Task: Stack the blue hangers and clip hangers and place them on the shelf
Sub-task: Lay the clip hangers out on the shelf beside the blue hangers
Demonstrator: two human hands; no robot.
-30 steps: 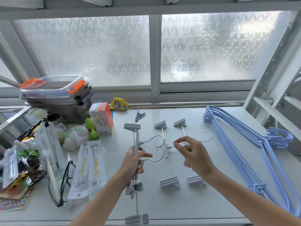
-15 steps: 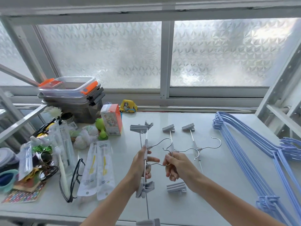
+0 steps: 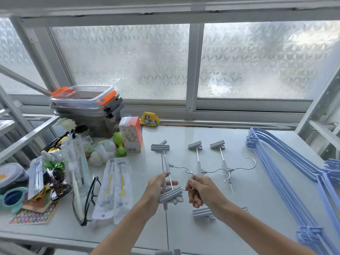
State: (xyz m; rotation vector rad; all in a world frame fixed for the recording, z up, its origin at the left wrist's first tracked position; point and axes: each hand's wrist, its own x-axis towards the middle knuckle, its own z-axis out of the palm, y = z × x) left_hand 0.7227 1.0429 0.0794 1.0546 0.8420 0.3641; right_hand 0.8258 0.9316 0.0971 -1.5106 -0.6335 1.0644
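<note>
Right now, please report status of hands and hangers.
Left hand grips clip hangers. Right hand pinches a hook. Blue hangers stacked right. Nothing blocking.

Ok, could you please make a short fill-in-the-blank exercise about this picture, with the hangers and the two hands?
1. The left hand holds a grey ____ hanger by its bar.
2. The right hand pinches the metal ____ of the middle clip hanger.
3. The stacked hangers at the right of the table are ____ in colour.
4. The glasses with the ____ frame lie left of the two white packets.

Missing words: clip; hook; blue; black
</note>
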